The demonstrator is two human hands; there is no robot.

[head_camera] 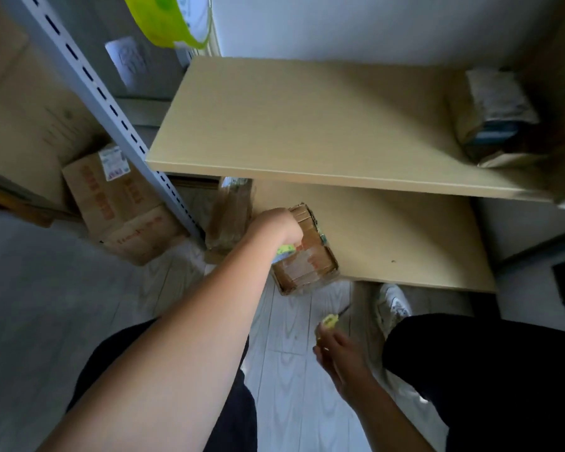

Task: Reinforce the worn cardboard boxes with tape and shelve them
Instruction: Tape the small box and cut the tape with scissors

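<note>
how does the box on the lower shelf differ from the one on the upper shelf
The lower box sits at its shelf's front left corner, overhanging the edge, the left hand on it; the upper box sits far right, untouched. The lower box shows bare taped cardboard; the upper has a pale wrapping on top. Both are worn brown cardboard.

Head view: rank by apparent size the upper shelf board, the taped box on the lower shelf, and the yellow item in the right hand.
1. upper shelf board
2. taped box
3. yellow item, though nearer the camera
</note>
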